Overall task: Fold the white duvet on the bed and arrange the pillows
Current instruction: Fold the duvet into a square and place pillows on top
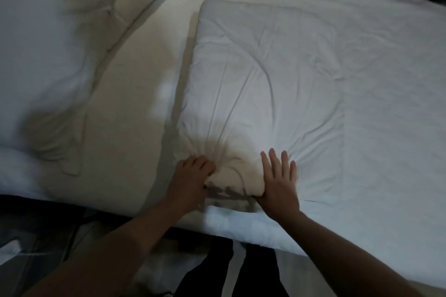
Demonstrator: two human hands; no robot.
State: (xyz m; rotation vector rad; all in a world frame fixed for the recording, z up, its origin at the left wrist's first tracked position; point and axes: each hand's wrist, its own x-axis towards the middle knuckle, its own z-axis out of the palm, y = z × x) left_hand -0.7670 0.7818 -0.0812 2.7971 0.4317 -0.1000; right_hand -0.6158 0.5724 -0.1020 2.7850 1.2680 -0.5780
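While the left hand (193, 176) is bunching the folded duvet's (277, 79) near edge and the right hand (278, 181) is pressing flat-fingered, uneven pulling is risking skewed layers beside the pillows (48, 43)

Both forearms (135, 239) are bare, no sleeves; dark trousers (205, 277) cover the legs.

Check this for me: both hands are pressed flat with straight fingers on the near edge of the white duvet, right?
Not quite. In the head view only the right hand lies flat with straight fingers on the white duvet; the left hand grips a bunch of its near edge.
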